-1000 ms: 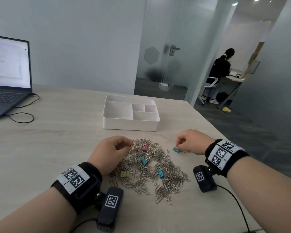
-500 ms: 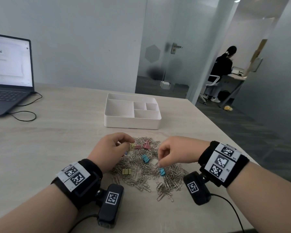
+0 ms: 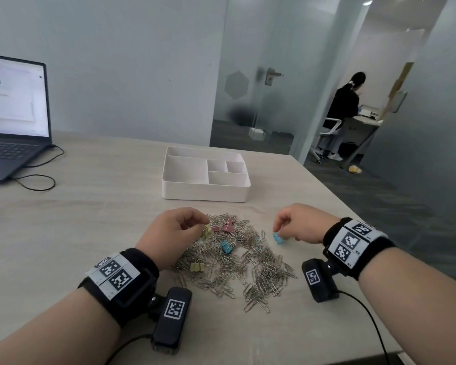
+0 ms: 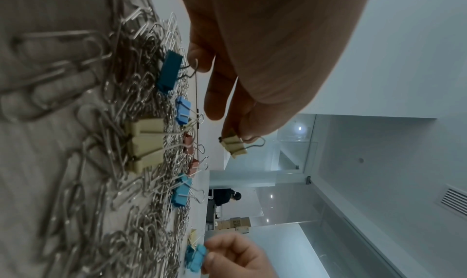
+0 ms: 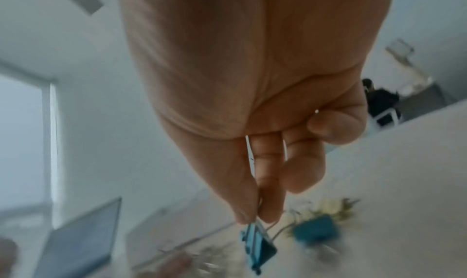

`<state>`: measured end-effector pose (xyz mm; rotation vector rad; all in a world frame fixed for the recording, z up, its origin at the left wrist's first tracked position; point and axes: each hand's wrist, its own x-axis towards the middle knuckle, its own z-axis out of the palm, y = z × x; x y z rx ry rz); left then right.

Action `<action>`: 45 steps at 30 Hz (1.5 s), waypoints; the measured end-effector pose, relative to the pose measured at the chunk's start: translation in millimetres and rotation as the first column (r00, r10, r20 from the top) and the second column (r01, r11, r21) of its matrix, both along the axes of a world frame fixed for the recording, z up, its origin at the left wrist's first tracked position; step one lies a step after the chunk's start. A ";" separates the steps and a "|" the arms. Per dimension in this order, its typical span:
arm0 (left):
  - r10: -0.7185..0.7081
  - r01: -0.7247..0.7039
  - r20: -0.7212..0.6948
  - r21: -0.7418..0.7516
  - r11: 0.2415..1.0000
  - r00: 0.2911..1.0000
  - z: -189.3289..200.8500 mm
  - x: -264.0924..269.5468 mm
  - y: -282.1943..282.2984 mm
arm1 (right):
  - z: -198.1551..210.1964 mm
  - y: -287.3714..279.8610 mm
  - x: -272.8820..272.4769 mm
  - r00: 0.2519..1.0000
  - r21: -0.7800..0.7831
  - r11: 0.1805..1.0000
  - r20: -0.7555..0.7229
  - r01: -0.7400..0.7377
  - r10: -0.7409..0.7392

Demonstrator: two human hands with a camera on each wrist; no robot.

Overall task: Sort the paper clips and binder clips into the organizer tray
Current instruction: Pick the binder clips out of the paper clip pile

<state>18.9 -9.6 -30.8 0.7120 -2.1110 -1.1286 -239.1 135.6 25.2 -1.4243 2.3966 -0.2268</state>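
A heap of silver paper clips (image 3: 234,262) lies on the table with coloured binder clips mixed in. My left hand (image 3: 204,226) hovers over its far left edge and pinches a yellow binder clip (image 3: 207,231), which hangs from my fingers in the left wrist view (image 4: 233,146). My right hand (image 3: 275,231) is at the heap's right edge, pinching a blue binder clip (image 3: 277,237) by its wire handle (image 5: 257,244). Another blue clip (image 5: 316,230) lies blurred just beyond it. The white organizer tray (image 3: 206,192) stands behind the heap, with nothing visible in its compartments.
Blue (image 3: 226,246), pink (image 3: 227,226) and yellow (image 3: 197,267) binder clips lie on the heap. An open laptop (image 3: 11,122) with a black cable (image 3: 37,180) sits at the far left. The table's right edge (image 3: 353,214) runs close to my right hand. A person sits beyond the glass door.
My right hand reached into the middle of the heap, pinched a blue binder clip, and carried it back to the right edge. My left hand has stayed put with the yellow clip.
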 end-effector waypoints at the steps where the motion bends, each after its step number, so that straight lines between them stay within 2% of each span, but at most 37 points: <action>1: -0.004 0.004 -0.002 0.002 1.000 1.000 -0.3 0.3 -0.2 | -1.4 1.6 -3.1 0.998 0.055 0.998 -0.069 0.013 -0.009; 3: -0.004 0.004 -0.004 -0.005 1.000 1.000 0.0 0.6 -0.1 | -4.3 2.6 -7.1 0.991 0.094 0.995 -0.129 0.041 -0.029; 6: 0.027 -0.027 0.006 0.003 1.000 1.000 2.3 0.9 1.0 | -3.2 -3.1 0.5 0.987 -0.002 0.999 -0.157 0.044 -0.043; 9: 0.049 -0.049 0.009 0.010 0.999 0.999 5.3 1.6 1.8 | 3.2 -14.3 28.2 0.999 -0.085 0.996 -0.038 -0.031 0.028; 11: 0.058 -0.058 -0.011 0.006 0.998 0.998 7.7 3.0 1.4 | 5.8 -23.3 51.1 0.994 -0.071 0.992 0.010 -0.106 0.107; 14: 0.066 -0.065 -0.021 0.022 0.998 0.998 9.6 5.6 -1.3 | 1.5 -37.4 75.2 0.979 -0.034 0.979 -0.011 -0.203 0.202; 17: 0.082 -0.083 0.017 0.056 0.995 0.997 9.3 6.8 -4.8 | -6.2 -47.4 85.4 0.968 0.014 0.971 -0.074 -0.240 0.240; 20: 0.107 -0.108 0.021 0.066 0.992 0.994 13.6 9.5 -4.2 | -8.5 -49.5 88.2 0.971 0.006 0.973 -0.066 -0.231 0.231; 23: 0.128 -0.128 -0.009 -0.011 0.992 0.992 18.5 13.5 -7.6 | -4.3 -47.6 94.5 0.970 -0.052 0.969 -0.040 -0.240 0.238; 26: 0.143 -0.135 0.048 -0.136 0.981 0.989 17.8 18.9 -20.2 | 0.5 -49.2 107.5 0.949 -0.053 0.948 -0.052 -0.313 0.310; 33: 0.038 0.042 0.308 -0.250 0.967 0.951 17.8 31.5 -40.7 | -4.0 -58.2 135.8 0.855 0.001 0.869 -0.178 -0.495 0.487; 38: -0.078 0.263 0.517 -0.294 0.919 0.852 21.8 33.4 -34.9 | -9.8 -60.3 137.1 0.818 0.072 0.849 -0.236 -0.524 0.525; 41: -0.083 0.314 0.571 -0.318 0.894 0.816 21.5 33.7 -35.5 | -10.7 -60.4 135.3 0.813 0.077 0.842 -0.227 -0.535 0.537; 45: -0.070 0.293 0.554 -0.325 0.899 0.829 20.2 32.8 -38.0 | -11.8 -57.0 127.6 0.853 -0.023 0.858 -0.122 -0.513 0.507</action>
